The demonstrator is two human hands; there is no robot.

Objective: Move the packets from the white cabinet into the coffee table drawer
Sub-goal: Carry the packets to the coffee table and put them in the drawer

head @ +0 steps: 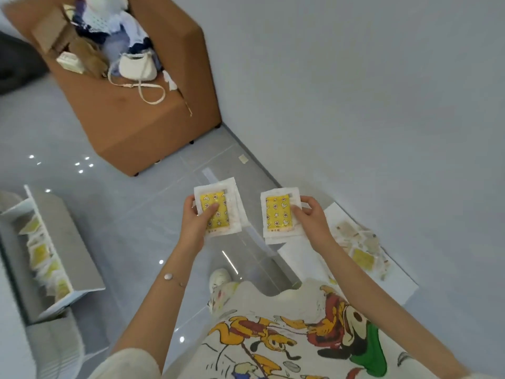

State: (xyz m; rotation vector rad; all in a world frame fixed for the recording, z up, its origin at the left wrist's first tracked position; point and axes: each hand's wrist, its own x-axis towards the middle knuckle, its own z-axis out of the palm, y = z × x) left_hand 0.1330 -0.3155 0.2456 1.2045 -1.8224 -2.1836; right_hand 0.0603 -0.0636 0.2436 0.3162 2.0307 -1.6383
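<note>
Far left, near us: open drawer, pale grey, flat walls. Drawer packets stand on edge in a loose row inside it; they are blurred, white with yellow faces.

Far left: brown seat block, matte and angular. It carries a heap of cloth and a white handbag with a thin strap.

Floor: glossy grey tile with light spots.

Centre: left hand raised over the floor, forearm bare. The thumb lies across the yellow panel and the fingers curl behind, clamped on the left packets. These are a thin fan of flat, square, white crinkled sachets, with a yellow star-and-moon print on top.

Just right, apart from them: right hand pinches the right packets at their right edge, thumb on top. Same make, also layered.

Near right: white cabinet, a smooth flat surface. Cabinet packets lie scattered flat on it, beyond the right forearm.
</note>
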